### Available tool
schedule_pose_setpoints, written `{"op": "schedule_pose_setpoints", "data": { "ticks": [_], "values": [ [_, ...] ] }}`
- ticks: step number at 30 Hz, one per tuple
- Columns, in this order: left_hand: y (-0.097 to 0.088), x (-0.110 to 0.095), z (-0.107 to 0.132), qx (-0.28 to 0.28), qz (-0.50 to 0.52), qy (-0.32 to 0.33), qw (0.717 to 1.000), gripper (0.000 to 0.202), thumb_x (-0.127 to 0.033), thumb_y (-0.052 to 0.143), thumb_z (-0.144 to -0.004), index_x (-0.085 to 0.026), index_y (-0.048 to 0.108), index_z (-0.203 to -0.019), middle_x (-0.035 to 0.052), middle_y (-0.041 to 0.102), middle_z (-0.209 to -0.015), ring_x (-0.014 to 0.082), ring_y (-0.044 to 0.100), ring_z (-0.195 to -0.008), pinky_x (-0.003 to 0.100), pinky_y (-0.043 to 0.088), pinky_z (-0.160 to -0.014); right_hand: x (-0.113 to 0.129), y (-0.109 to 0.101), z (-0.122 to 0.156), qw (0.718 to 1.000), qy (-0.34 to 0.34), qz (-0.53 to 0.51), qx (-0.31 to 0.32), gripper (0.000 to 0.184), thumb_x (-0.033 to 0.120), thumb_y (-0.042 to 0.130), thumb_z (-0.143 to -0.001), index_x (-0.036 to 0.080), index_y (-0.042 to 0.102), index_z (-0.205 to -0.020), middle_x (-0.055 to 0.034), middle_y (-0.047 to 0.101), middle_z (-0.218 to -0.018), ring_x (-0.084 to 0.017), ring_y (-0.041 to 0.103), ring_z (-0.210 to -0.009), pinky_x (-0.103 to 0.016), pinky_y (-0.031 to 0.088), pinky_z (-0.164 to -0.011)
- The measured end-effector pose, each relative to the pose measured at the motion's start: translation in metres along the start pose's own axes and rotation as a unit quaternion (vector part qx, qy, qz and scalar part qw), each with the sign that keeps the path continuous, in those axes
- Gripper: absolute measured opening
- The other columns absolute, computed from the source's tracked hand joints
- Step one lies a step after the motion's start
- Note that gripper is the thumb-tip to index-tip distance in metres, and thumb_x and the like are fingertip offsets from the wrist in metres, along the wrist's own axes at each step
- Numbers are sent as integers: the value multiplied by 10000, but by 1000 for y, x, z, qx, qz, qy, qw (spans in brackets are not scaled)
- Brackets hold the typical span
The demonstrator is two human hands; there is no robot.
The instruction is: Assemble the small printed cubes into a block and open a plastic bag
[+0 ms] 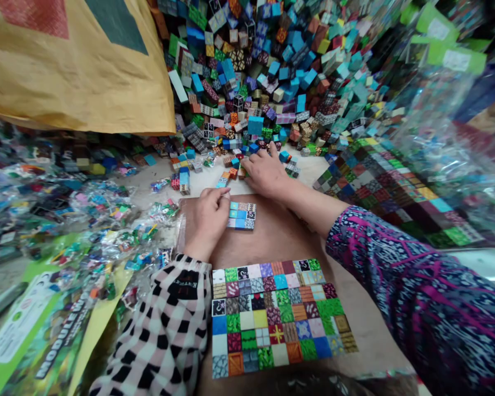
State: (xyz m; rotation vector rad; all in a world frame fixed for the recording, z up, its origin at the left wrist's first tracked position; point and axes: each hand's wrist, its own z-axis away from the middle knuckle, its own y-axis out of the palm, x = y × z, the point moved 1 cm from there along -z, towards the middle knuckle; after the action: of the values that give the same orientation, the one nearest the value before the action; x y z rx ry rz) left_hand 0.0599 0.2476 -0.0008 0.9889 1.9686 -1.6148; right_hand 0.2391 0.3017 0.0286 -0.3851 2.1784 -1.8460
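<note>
My left hand (212, 215), in a black-and-white checked sleeve, is curled with its fingers pressed together at the left side of a small block of cubes (242, 216). Whatever lies between those fingers is hidden. Farther forward, my right hand (267, 171) reaches over loose cubes at the near edge of a large pile of printed cubes (256, 125). Its fingers are spread, and their tips touch or hover over the cubes. Several orange and light blue cubes (226, 177) lie between the two hands. Closer to me, a flat mosaic of picture cubes (272, 319) rests on the brown board (198, 209).
A yellow bag (78, 71) hangs over the left back. Small plastic-wrapped packets (103, 209) cover the left side, with green printed packaging (37, 324) in front of them. At right lie another large cube mosaic (391, 192) and clear bags with green labels (449, 49).
</note>
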Motion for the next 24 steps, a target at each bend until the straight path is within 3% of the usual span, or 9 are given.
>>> {"op": "schedule_pose_setpoints", "data": {
  "ticks": [3,6,13,24],
  "values": [
    [-2,3,-1,-74,43,-49,995,264,-209,527,-920,-162,734,-1079,74,722,-1070,218,659,-1017,365,501,-963,3,-7,7,1000,13,-2,-19,401,262,534,-919,158,585,-1302,-147,641,-1213,-363,492,-1182,-613,153,-1130],
    [0,6,-2,-104,71,-66,990,259,-199,535,-904,-153,739,-1058,75,738,-1061,213,668,-1015,359,503,-965,4,-14,17,999,33,-33,2,401,311,539,-926,148,588,-1290,-152,632,-1224,-351,517,-1158,-557,277,-1070],
    [1,5,-2,-93,88,-87,988,264,-217,554,-886,-157,744,-1058,68,748,-1063,212,674,-999,347,510,-948,0,-20,46,996,32,-35,78,312,354,537,-931,165,648,-1154,-142,662,-1099,-332,576,-1066,-518,351,-993],
    [-2,-1,-1,-67,86,-107,988,284,-213,550,-893,-139,740,-1091,72,748,-1033,204,673,-956,335,516,-931,2,-13,54,990,39,-30,129,418,385,546,-926,159,589,-1275,-171,601,-1205,-342,564,-1109,-468,416,-944]
  ]
}}
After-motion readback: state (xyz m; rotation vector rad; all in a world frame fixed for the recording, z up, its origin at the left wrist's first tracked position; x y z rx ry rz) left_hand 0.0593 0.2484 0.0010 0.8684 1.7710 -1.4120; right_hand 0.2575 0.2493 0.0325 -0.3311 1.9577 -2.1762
